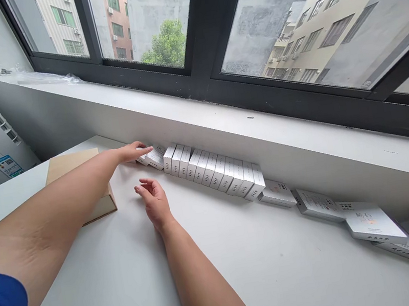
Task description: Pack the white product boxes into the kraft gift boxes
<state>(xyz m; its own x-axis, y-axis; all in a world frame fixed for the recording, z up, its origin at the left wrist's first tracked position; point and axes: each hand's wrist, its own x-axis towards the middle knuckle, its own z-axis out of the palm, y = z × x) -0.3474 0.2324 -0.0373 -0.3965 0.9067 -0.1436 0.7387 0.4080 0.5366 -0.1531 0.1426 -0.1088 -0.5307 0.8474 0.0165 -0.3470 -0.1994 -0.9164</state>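
Covering two flat silver-white cardboard boxes (156, 157) with left hand (132, 152), can't tell if pinching or only touching; gripping nothing with right hand (156, 203), loosely half-curled, apart from the boxes. Head view: likely light, stiff, slick, prone to dented corners; best pinched across the narrow sides. Counting roughly eleven in the upright silver-white row (213, 172) along the white sill wall (308, 167), five flat or tilted boxes (277, 193) further right, one tan rectangular box (72, 161) farther left, all on one white tabletop (284, 264)
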